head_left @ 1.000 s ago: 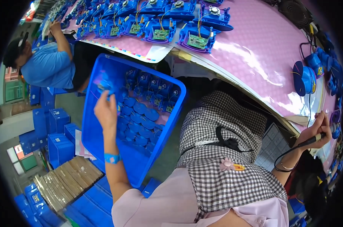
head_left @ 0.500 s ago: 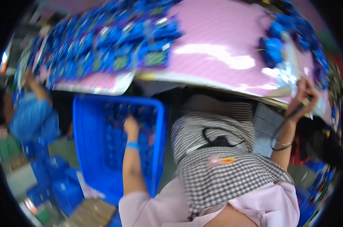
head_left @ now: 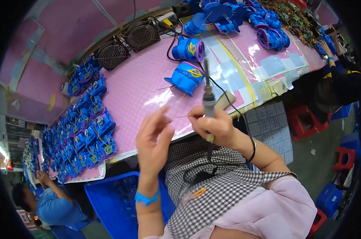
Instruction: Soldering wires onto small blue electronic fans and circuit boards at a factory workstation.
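A soldering iron (head_left: 209,104) stands upright in the closed fingers of my right hand (head_left: 220,127), its tip pointing away from me. Between thumb and forefinger of that hand a thin wire-like strand shows faintly. Just left of it my left hand (head_left: 153,137) is raised over the table's front edge, fingers apart and slightly blurred, with nothing visible in it. Beyond both hands lie two blue plastic housings: the nearer housing (head_left: 184,78) has a yellow ring emblem and thin wires sticking out, and the farther housing (head_left: 189,49) shows a purple rim.
Rows of blue units with circuit boards (head_left: 87,135) cover the table's left side. Two fans (head_left: 142,36) stand at the back. More blue housings (head_left: 272,38) and a wire heap (head_left: 296,22) lie far right. A blue bin (head_left: 104,199) is below left; co-workers sit at both sides.
My left hand has come up out of the blue bin to above the table edge. My right hand has moved in from the far right, and the view has turned.
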`<state>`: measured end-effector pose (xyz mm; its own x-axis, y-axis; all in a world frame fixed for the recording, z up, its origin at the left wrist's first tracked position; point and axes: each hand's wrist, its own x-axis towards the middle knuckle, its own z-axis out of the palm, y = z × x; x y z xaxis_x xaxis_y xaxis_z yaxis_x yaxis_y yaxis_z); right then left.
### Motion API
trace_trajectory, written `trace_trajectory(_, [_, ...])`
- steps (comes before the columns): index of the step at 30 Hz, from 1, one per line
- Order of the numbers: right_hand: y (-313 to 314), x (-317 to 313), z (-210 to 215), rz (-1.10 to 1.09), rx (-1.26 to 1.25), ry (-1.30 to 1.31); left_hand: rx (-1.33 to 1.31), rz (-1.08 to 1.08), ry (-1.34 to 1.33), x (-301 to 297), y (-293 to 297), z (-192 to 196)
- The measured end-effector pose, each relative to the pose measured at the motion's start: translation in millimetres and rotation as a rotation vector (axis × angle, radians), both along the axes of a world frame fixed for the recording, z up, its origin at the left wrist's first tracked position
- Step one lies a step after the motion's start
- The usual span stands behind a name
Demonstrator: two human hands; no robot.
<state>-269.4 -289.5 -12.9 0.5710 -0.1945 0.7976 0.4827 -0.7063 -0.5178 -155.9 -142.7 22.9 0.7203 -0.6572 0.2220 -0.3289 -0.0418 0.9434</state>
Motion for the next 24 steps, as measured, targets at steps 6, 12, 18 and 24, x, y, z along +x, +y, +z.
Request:
trace_trajectory(6, [-36,11,-5,-0.327,0.103,0.029,-0.413,0.136,0.255,8,-27,-2])
trace_trajectory(12, [-81,51,-7,-0.359,0.054,0.372,0.141,0.138,0.173,106,-57,-2])
trace_trajectory(18, [-72,59,-3,0.117,-0.048,0.316,0.599,-0.139,0.426,140,-103,-10])
trace_trajectory(24, [-64,68,7,0.152,-0.113,0.342,0.724,-0.21,0.168,153,-120,-28])
